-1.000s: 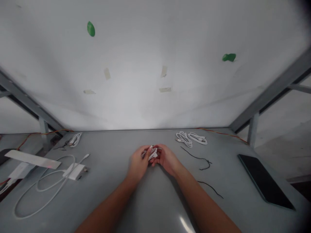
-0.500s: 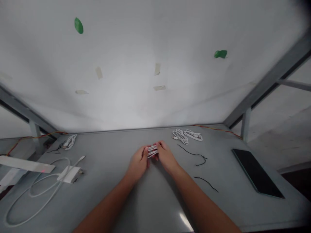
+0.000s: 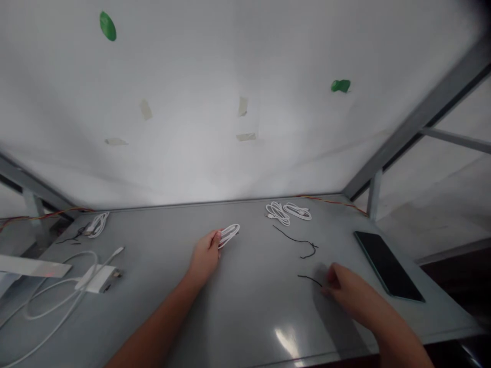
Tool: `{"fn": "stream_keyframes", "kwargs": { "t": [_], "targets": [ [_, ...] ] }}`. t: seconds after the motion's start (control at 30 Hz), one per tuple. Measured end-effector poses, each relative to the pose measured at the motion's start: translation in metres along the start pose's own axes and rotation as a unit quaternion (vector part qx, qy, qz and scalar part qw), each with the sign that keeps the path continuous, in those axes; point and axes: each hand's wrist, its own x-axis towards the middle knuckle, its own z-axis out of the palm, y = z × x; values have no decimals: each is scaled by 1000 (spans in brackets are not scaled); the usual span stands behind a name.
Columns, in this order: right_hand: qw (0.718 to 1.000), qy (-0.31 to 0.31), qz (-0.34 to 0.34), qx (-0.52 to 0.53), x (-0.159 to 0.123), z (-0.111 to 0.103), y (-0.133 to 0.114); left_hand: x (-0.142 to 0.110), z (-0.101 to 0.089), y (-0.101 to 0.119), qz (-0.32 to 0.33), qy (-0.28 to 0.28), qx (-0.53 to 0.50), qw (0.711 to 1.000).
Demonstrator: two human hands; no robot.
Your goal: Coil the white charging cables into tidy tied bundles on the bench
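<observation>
My left hand (image 3: pixel 205 255) grips a coiled white charging cable (image 3: pixel 229 235) by its left end, its loops sticking out to the right above the table. My right hand (image 3: pixel 345 289) is low at the right, with thumb and fingertips closing at the right end of a short black twist tie (image 3: pixel 310 278) on the table. That end of the tie is hidden by the fingers. A longer, bent black tie (image 3: pixel 293 238) lies behind it. Two more coiled white cables, one looser (image 3: pixel 278 213) and one narrower (image 3: pixel 297 211), rest near the back edge.
A dark phone or tablet (image 3: pixel 387 266) lies at the right. At the left are a white charger (image 3: pixel 98 278) with its looped cable, a white power strip (image 3: pixel 34 267) and another coiled white cable (image 3: pixel 97 225). A white wall (image 3: pixel 192 168) rises behind the grey table (image 3: pixel 245 317).
My right hand has let go of the coiled cable and moved right and down to the short black tie. My left hand still holds the coil. The view has shifted slightly right.
</observation>
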Motion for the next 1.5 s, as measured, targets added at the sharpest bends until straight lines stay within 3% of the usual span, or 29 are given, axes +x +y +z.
{"fn": "stream_keyframes", "kwargs": {
  "t": [0.07,0.17,0.27,0.37,0.43,0.53,0.7,0.83,0.93,1.1,1.33,1.5],
  "targets": [
    [1000,-10,13,5,-7,11,6,0,-1,3,4,2,-4,1000],
    [999,34,-23,-13,-4,27,-18,-2,-3,7,2,5,-34,999],
    [991,92,-101,9,16,39,-72,-4,-5,11,-1,2,-89,996],
    [985,99,-103,99,43,50,-139,-6,-7,15,-10,-25,-145,989],
    [969,100,-144,176,58,60,-179,-7,-8,17,-13,-46,-174,984],
    [937,91,-213,261,71,79,-214,-5,-8,17,-19,-50,-211,976],
    [894,63,-286,340,69,107,-217,1,-8,12,-53,-31,-243,968],
    [894,40,-294,337,64,114,-215,2,-8,9,-45,-12,-218,975],
    [904,44,-305,296,61,113,-218,0,-9,9,-33,-5,-185,982],
    [912,104,-339,205,52,112,-218,1,-13,10,-2,13,-65,998],
    [874,165,-445,103,45,104,-217,10,-20,3,21,0,24,999],
    [836,170,-520,44,51,98,-218,9,-18,-1,60,10,108,992]
  ]
}}
